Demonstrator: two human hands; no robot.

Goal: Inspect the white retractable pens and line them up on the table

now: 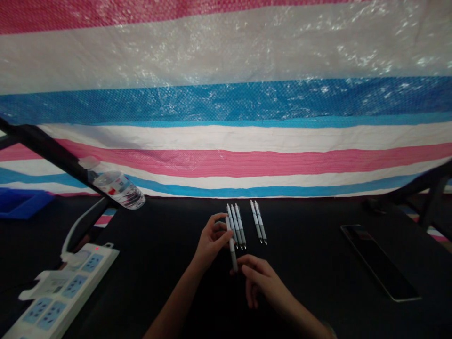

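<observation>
A bottle (113,181) contains clear liquid (134,197); the left hand (211,241) pinches a pen (231,249), the right hand (259,278) at its end, grip unclear.

The left hand (211,241) holds a pen (233,253), the right hand (262,278) at its lower end, near other pens (260,221) lying on the black surface (303,249).

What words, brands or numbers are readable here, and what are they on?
No text is readable.
Bottle: coloured label, too blurred to read.
Power strip: printing on the white piece lying across it, too blurred.
Pens: any markings are too small to make out.
Phone: dark screen, no text visible.
</observation>
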